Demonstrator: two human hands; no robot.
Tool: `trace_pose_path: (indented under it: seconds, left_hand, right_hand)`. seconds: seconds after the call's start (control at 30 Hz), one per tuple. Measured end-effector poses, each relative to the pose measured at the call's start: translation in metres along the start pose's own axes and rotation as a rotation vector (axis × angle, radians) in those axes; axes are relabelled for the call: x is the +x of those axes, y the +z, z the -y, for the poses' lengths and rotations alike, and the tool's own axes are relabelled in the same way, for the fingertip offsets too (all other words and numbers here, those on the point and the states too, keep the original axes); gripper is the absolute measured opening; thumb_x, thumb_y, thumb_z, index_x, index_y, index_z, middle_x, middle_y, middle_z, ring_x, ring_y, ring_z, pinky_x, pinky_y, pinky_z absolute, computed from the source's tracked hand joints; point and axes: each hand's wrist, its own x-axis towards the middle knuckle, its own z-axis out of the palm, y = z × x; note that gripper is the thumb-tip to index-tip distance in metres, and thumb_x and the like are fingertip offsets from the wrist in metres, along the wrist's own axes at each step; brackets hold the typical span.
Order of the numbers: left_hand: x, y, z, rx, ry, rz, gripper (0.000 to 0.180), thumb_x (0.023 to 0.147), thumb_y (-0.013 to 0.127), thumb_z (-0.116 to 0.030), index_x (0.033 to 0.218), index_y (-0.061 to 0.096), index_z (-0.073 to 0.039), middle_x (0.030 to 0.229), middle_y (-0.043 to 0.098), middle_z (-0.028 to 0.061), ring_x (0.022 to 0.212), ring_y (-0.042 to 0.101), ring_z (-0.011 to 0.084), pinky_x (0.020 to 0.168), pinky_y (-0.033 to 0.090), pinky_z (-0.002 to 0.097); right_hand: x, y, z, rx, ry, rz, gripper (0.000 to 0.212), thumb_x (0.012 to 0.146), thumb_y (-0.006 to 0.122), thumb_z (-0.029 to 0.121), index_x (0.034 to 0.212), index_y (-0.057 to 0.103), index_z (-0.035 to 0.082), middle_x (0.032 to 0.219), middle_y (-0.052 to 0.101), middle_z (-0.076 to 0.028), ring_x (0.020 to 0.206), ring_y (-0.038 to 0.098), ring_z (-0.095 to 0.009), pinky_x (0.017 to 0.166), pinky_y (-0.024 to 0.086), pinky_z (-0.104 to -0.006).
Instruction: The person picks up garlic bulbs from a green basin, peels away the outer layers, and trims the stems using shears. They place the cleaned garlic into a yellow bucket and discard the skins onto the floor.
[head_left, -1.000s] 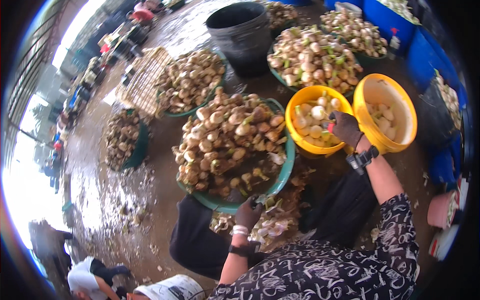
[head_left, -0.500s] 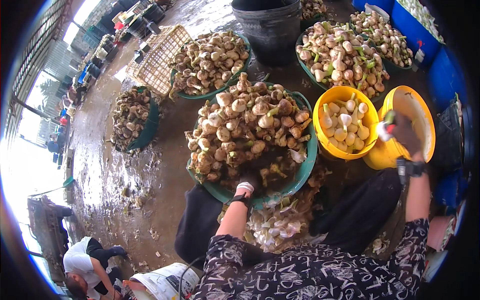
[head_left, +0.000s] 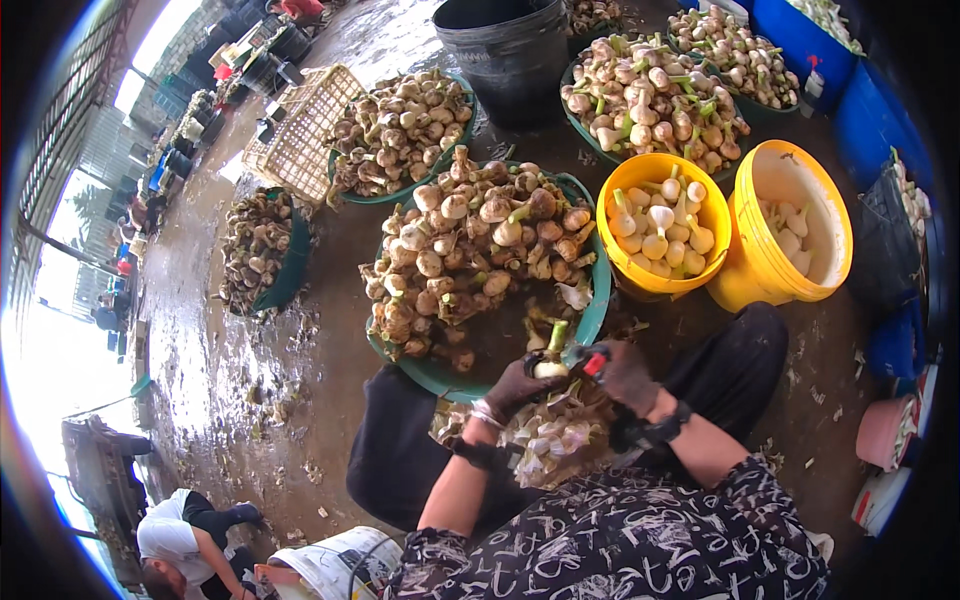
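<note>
The garlic bulb [head_left: 550, 369] is held in the gloved left hand [head_left: 515, 390], whose fingers are closed about its side, with the green stem pointed upward. By the right hand [head_left: 622, 375], also gloved and curled shut, a small tool [head_left: 596, 364] with a red part is gripped; its exact kind cannot be told. Both hands are placed at the near rim of the green tub [head_left: 603, 290], above the pile of peelings [head_left: 560, 440]. Because the tool is so near to the left fingers, a glove could be nicked if the bulb is turned or slips. If the hold is loosened, the bulb could be lost among the peelings. Farther out, unpeeled bulbs [head_left: 470, 240] are heaped high in the tub; by a knock some could be rolled off.
</note>
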Motion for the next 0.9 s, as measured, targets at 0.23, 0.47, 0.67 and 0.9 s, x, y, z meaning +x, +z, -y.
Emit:
trace_pose_path:
  seconds: [0.23,0.47,0.67,0.9]
  left_hand:
    - [-0.046,0.037,-0.016,0.891,0.318,-0.376,0.057,0.068,0.079,-0.026,0.112,0.056,0.001,0.097,0.064,0.0138,0.087,0.061,0.0161,0.078,0.048,0.0285]
    - [-0.058,0.04,-0.001,0.389,0.18,-0.332,0.048,0.069,0.078,-0.026,0.107,0.062,-0.002,0.093,0.066,0.0086,0.083,0.06,0.0113,0.075,0.049,0.0283]
    - [-0.06,0.047,-0.004,0.453,0.236,-0.32,0.043,0.071,0.076,-0.027,0.103,0.063,0.0,0.085,0.067,0.0064,0.074,0.06,0.0107,0.069,0.049,0.0271]
    - [-0.05,0.05,0.015,-0.414,0.105,-0.108,0.044,0.081,0.066,-0.014,0.119,0.051,0.003,0.106,0.059,0.0056,0.089,0.057,0.0101,0.077,0.049,0.0247]
  right_hand:
    - [-0.011,0.034,0.005,0.125,0.123,0.071,0.031,0.083,0.059,0.034,0.076,0.065,0.005,0.064,0.058,-0.018,0.059,0.058,-0.031,0.054,0.042,-0.0406]
    - [-0.026,0.022,0.024,0.439,0.169,0.168,0.028,0.085,0.062,0.026,0.081,0.064,-0.001,0.065,0.061,-0.008,0.058,0.051,-0.009,0.053,0.042,-0.0318]
    - [-0.031,0.017,0.008,0.257,0.06,0.244,0.024,0.086,0.058,0.022,0.081,0.063,0.0,0.065,0.059,-0.004,0.058,0.049,-0.011,0.053,0.041,-0.0295]
    - [-0.036,0.008,0.009,1.212,0.659,0.407,0.032,0.086,0.056,0.037,0.093,0.058,0.006,0.064,0.054,-0.002,0.05,0.049,-0.013,0.048,0.041,-0.0244]
